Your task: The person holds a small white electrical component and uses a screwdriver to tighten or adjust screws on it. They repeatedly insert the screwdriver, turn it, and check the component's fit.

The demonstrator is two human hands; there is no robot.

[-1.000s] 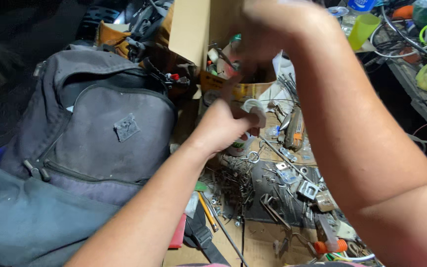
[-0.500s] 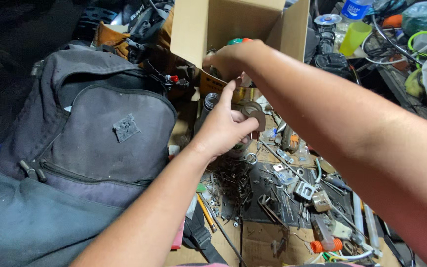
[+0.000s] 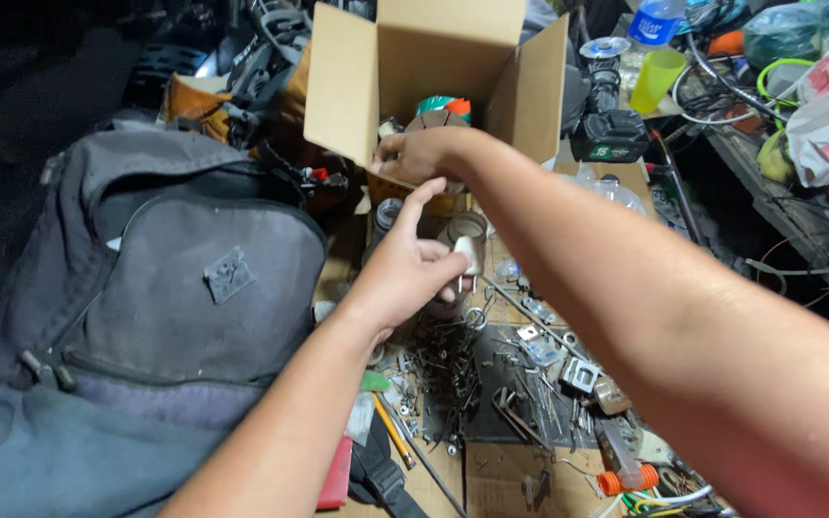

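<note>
Countless screws and brackets are crowding the surface (image 3: 491, 470), leaving little bare room beside the grey backpack (image 3: 175, 288). Left hand (image 3: 410, 273) is pinching a small white piece (image 3: 467, 254) above them; right hand (image 3: 419, 153) is curling closed over the cardboard box (image 3: 434, 67) rim.

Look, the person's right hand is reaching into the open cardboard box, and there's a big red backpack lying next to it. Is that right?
Not quite. The backpack is grey, not red, as the head view shows. The rest holds: the right hand reaches into the open cardboard box, and the backpack lies beside it. The left hand holds a small white piece over the scattered metal parts.
</note>
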